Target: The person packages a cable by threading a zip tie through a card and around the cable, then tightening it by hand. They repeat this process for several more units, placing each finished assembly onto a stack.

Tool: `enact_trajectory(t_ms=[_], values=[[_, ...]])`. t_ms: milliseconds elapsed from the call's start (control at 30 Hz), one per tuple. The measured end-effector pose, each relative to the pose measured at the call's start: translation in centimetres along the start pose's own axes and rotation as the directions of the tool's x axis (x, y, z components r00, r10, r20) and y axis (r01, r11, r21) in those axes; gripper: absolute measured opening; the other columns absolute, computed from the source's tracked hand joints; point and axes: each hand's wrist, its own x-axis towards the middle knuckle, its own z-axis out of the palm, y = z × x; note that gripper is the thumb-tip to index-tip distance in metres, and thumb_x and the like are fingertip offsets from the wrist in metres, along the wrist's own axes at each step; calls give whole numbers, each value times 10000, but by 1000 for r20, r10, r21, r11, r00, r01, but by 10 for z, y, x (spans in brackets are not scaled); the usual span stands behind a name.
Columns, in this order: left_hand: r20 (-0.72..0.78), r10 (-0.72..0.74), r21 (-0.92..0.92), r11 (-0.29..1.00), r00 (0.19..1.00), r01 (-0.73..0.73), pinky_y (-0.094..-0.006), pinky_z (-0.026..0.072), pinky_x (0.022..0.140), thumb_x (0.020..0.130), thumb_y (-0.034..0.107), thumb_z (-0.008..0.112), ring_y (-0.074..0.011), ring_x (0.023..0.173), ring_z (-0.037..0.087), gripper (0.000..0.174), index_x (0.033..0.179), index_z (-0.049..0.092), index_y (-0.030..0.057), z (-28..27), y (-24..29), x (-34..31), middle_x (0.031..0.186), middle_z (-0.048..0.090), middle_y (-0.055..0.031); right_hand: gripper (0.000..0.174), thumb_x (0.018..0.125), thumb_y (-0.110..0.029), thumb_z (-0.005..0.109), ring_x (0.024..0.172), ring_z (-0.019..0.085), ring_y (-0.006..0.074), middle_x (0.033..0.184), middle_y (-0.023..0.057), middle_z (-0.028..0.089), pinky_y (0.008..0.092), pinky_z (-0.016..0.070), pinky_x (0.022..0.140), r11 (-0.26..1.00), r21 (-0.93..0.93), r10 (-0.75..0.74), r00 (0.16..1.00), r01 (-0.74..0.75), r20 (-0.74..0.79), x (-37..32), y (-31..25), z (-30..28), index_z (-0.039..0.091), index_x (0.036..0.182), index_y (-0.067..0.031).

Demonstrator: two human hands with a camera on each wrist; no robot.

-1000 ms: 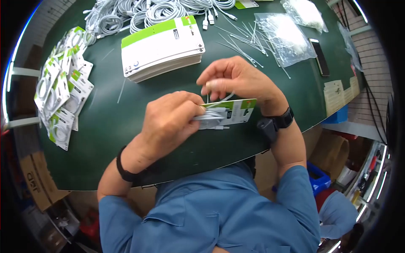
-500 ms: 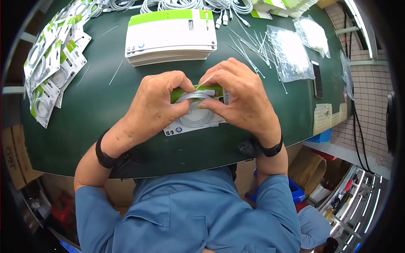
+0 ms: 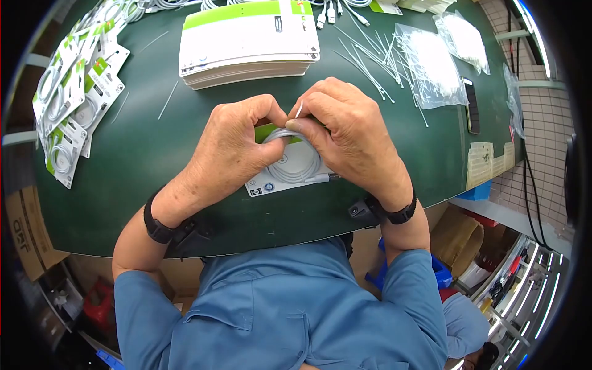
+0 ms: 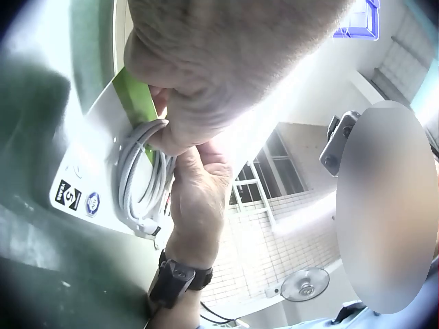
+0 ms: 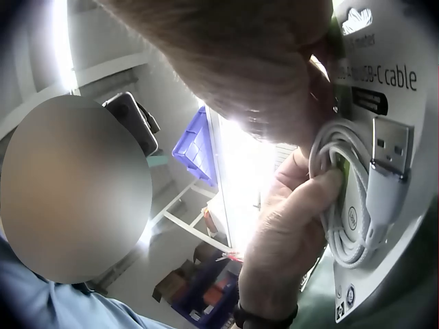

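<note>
A coiled white USB-C cable (image 3: 316, 164) lies against a green-and-white retail card (image 3: 254, 187) over the table's near part. My left hand (image 3: 234, 135) holds the coil at its upper left, fingers and thumb curled round it. From the other side my right hand (image 3: 354, 129) pinches a thin white cable tie (image 3: 300, 110) above the coil, its thumb tip beside the cable. The right wrist view shows the USB plug (image 5: 392, 145) lying flat on the card's printed face. In the left wrist view both hands' fingertips meet at the coil (image 4: 130, 171), hiding the tie's loop.
A stack of blank cards (image 3: 246, 46) stands beyond the hands. Finished carded cables (image 3: 86, 111) are heaped at the left. Loose cable ties (image 3: 376, 61), a plastic bag of ties (image 3: 428, 68) and a phone (image 3: 472, 108) lie at the right.
The card went from tilted edge-up to face-up. My right hand came down from above the card to the coil, beside my left hand. Lately the tie's end has turned upright.
</note>
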Motion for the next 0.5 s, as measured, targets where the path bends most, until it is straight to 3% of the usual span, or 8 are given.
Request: enact_trajectory(t_ms=[167,300,400,500], values=[[2,-11,-78,997,1000,11,-310,536,686,808,-15,724,-137,714,633,127,929,685,-23,2,-9,3,798,699,-103,122,862,-57,800,794,658,276,881,71,695,383,500,699,994,-96,-49,998,45,-40,1,1,8,680,887,-56],[52,-96,-88,991,994,100,-299,543,703,819,-21,730,-107,750,631,117,919,671,-22,1,-12,4,805,693,-75,135,867,-67,796,773,651,271,884,56,694,380,487,683,987,-142,-86,994,77,-63,2,4,15,665,897,-72],[70,-133,-195,970,989,144,-288,551,718,827,-32,736,-86,776,623,112,902,654,-24,2,-13,4,802,680,-49,144,867,-70,795,753,644,268,886,47,693,379,484,674,982,-171,-96,993,82,-70,3,4,17,657,908,-79],[62,-110,-219,968,992,121,-284,555,723,830,-39,736,-79,781,620,111,896,648,-27,5,-14,3,803,677,-41,156,864,-69,795,730,634,265,888,37,693,380,485,669,975,-206,-95,993,79,-66,4,3,18,648,915,-84]])
